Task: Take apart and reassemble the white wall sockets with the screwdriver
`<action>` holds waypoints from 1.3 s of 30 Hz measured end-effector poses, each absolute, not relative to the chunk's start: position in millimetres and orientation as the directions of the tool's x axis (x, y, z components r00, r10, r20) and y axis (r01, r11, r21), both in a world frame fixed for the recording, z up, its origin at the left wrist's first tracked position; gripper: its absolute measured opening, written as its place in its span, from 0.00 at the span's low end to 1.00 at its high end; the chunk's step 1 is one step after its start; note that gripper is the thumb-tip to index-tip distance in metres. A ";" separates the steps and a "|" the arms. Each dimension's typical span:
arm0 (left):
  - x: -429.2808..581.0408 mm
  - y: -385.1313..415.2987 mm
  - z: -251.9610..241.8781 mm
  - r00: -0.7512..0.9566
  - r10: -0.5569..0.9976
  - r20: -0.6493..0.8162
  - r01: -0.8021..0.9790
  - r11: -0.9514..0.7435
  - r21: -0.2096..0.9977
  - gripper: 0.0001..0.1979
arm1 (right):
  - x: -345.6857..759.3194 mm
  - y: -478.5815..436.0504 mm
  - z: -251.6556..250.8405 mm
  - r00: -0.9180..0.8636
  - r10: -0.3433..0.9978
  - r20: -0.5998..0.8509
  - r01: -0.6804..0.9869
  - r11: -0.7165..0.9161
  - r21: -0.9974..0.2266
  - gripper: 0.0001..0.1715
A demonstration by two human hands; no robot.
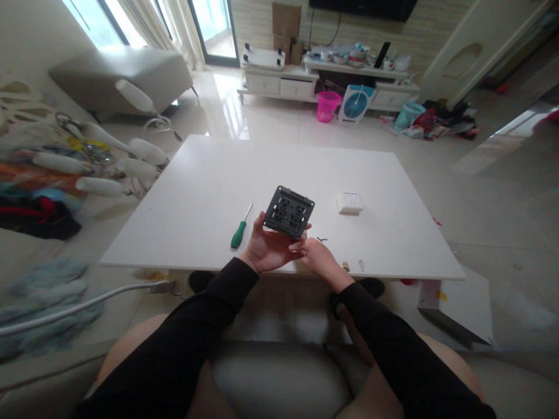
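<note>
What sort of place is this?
Most likely a home living room: a grey sofa, a low TV cabinet and a white coffee table, over which the left hand holds a dark switch module.

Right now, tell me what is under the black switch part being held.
The left hand cups the switch part from below; the right hand touches its lower corner. The white table lies beneath. The part's underside is hidden.

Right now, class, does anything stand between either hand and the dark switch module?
Nothing visible does. The left hand holds the switch module from below, and the right hand reaches its lower edge with its fingertips. The green screwdriver and white socket plate lie on the table, off to either side.
</note>
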State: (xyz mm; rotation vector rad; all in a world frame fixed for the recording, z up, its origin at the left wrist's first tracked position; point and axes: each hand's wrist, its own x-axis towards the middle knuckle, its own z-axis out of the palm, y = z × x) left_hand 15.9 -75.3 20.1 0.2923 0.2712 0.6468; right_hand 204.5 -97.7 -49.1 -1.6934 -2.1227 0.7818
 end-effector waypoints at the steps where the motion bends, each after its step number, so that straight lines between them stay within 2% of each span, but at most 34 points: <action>1: 16.4 -75.9 19.8 0.766 0.622 -0.161 -0.546 0.763 0.346 0.51 | 204.3 -97.5 -48.1 -0.250 0.963 -0.101 0.803 0.148 -0.577 0.08; 3: 17.1 -76.7 18.9 0.764 0.623 -0.167 -0.547 0.763 0.346 0.51 | 203.8 -97.0 -44.3 -0.255 0.962 -0.099 0.829 0.165 -0.535 0.09; 5: 17.7 -77.4 18.4 0.762 0.627 -0.161 -0.550 0.759 0.349 0.51 | 203.6 -95.8 -37.8 -0.249 0.968 -0.038 0.815 0.188 -0.548 0.11; 7: 18.2 -78.1 19.0 0.767 0.624 -0.152 -0.548 0.759 0.352 0.50 | 204.0 -93.5 -29.2 -0.215 0.976 0.043 0.761 0.195 -0.618 0.11; 9: 18.7 -78.9 20.4 0.773 0.616 -0.153 -0.539 0.764 0.354 0.49 | 204.9 -90.3 -19.9 -0.130 0.987 0.094 0.667 0.158 -0.728 0.07; 12: 20.0 -80.1 21.9 0.777 0.604 -0.178 -0.522 0.776 0.354 0.47 | 205.8 -85.6 -8.1 -0.019 0.997 0.073 0.383 0.075 -0.921 0.12; 14: 21.3 -81.0 21.5 0.785 0.592 -0.183 -0.511 0.786 0.349 0.47 | 205.4 -83.9 -2.3 0.014 1.000 0.010 0.128 0.009 -0.992 0.18; 17: 23.6 -82.7 19.0 0.806 0.565 -0.175 -0.493 0.806 0.328 0.49 | 202.7 -83.8 5.4 0.044 0.994 -0.099 -0.183 -0.089 -0.979 0.25; 20: 26.0 -84.4 17.4 0.824 0.537 -0.180 -0.471 0.826 0.310 0.50 | 199.2 -85.5 13.6 0.053 0.984 -0.173 -0.340 -0.145 -0.929 0.28; 28: 32.7 -84.4 19.5 0.817 0.541 -0.197 -0.474 0.826 0.304 0.46 | 195.9 -90.2 18.9 0.130 0.988 -0.087 -0.300 -0.044 -0.953 0.22; 33: 34.6 -84.5 20.0 0.811 0.543 -0.218 -0.468 0.825 0.316 0.46 | 194.1 -90.7 20.6 0.136 0.984 -0.113 -0.338 -0.062 -0.939 0.20; 39: 36.0 -87.4 18.1 0.795 0.555 -0.245 -0.452 0.812 0.369 0.42 | 197.1 -92.8 17.9 0.128 0.987 -0.093 -0.262 -0.057 -0.963 0.19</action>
